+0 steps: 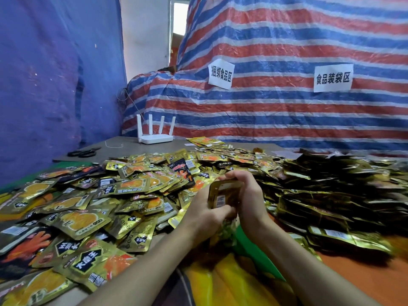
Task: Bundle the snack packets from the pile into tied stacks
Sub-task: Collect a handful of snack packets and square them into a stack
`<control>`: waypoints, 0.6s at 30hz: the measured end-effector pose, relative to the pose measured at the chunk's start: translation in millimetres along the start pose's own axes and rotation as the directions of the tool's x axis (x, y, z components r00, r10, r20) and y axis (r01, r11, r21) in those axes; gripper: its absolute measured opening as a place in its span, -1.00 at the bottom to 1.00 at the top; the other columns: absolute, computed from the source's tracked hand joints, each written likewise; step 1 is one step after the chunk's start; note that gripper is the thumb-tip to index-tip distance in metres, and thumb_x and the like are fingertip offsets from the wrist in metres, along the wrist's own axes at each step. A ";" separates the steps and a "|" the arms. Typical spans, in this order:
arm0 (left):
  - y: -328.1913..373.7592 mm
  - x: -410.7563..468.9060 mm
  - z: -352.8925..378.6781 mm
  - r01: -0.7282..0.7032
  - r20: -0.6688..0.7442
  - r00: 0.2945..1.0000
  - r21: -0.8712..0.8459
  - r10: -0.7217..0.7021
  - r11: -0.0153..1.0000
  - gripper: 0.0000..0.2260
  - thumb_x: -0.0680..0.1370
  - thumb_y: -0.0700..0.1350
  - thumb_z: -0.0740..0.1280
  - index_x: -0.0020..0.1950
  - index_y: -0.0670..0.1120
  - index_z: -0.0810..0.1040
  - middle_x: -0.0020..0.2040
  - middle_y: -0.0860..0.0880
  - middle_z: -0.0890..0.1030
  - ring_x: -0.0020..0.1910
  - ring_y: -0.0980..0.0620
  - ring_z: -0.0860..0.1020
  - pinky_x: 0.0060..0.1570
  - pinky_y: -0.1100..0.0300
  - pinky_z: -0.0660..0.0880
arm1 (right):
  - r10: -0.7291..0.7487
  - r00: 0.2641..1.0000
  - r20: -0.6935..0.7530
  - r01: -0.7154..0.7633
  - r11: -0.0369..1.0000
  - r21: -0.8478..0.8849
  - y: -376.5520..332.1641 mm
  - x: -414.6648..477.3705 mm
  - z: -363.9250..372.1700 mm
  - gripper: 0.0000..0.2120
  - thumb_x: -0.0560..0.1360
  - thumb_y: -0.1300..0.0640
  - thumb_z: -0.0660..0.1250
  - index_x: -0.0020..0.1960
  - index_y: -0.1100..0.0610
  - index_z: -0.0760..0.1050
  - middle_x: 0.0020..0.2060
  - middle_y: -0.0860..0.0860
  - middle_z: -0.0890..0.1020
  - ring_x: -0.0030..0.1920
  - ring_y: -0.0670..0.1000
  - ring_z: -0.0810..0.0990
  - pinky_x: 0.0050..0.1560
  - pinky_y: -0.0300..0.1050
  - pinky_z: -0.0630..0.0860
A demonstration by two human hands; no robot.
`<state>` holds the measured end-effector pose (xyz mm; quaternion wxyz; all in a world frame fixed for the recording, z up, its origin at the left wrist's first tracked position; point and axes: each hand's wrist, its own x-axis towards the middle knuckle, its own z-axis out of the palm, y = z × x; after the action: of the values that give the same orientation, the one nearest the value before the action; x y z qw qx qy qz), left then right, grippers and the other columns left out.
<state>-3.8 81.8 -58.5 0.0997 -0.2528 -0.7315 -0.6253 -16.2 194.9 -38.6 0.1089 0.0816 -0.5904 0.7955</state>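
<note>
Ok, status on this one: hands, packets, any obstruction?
Left hand, right hand both grip packet stack. Loose pile left, stacked packets right. Nothing blocking.

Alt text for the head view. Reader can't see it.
A person's left-hand grip and right-hand grip hold a stack of gold snack packets above a table. A loose pile of packets spreads to the left, a darker blurred heap to the right. Behind: a white router, scissors, a striped tarp.

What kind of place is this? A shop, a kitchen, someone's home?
Probably a small makeshift food-packing workshop. Loose snack packets heap the table, paper signs on the striped tarpaulin read "food bundling area" and "food bagging area", and the left hand and right hand grip a stack of packets.
</note>
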 end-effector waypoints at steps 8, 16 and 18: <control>9.3 -5.4 8.8 -0.098 -0.033 0.994 0.064 0.101 0.993 -0.60 0.48 -0.37 0.42 0.16 -0.06 0.35 -0.02 -0.02 0.63 -0.10 0.00 0.63 -0.09 -0.06 0.62 | -0.296 0.954 0.056 0.285 0.829 -0.482 -37.3 -13.1 -22.6 -0.93 0.60 0.12 0.35 -0.02 0.10 0.49 -0.12 0.06 0.61 -0.15 -0.10 0.60 -0.25 -0.25 0.56; 24.6 -14.8 22.8 -0.182 0.060 0.982 0.078 0.177 0.980 -0.66 0.57 -0.35 0.39 0.22 -0.02 0.41 -0.02 -0.23 0.57 -0.03 -0.27 0.57 0.04 -0.22 0.52 | -0.278 0.948 0.157 0.242 0.304 -0.921 -92.6 -47.7 -94.7 -0.93 0.50 0.04 0.39 -0.13 0.01 0.55 -0.24 -0.08 0.65 -0.17 0.01 0.63 -0.10 0.02 0.59; 23.5 -15.2 27.5 -0.217 0.070 0.975 0.133 0.210 0.967 -0.68 0.57 -0.29 0.40 0.25 -0.07 0.42 -0.02 -0.23 0.57 -0.04 -0.28 0.55 0.02 -0.26 0.52 | -0.142 0.989 0.047 0.068 0.142 -0.987 -110.5 -51.4 -120.3 -0.90 0.47 -0.01 0.38 -0.20 -0.03 0.54 -0.24 -0.09 0.65 -0.15 0.03 0.64 -0.06 0.06 0.62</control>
<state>25.4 106.7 -50.6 0.1639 -0.3396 -0.7445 -0.5509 62.9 337.0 15.1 0.2076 0.0089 -0.9551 0.2112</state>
